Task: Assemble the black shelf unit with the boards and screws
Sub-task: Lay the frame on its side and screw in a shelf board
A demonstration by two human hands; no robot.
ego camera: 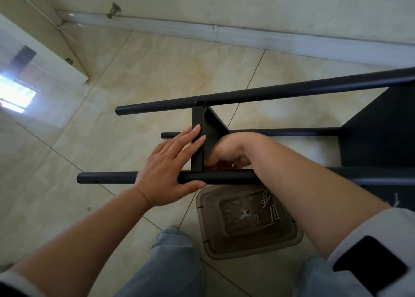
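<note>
frame: matte black round tubes [215, 177], shelf unit lying on its side on glossy beige tile.
board: flat black panel [197, 139], on edge between the tubes.
your left hand [167, 168]: fingers straight, flat against the board, thumb under the near tube.
your right hand [226, 153]: curled at the board–tube joint; what it pinches is hidden.
screws [274, 212]: long, steel, in the smoky plastic tray [280, 240] just below the near tube.

Matte black shelf frame [247, 94] with black tubes and a black board [197, 144]. Floor tiles [157, 67] are glossy cream with faint tan marbling (thin dark grout lines between them). Translucent brownish-grey tray [289, 240] holds silver screws [274, 211]. Pale blue jeans [170, 263]; white sleeve [377, 227] with a black patch.
</note>
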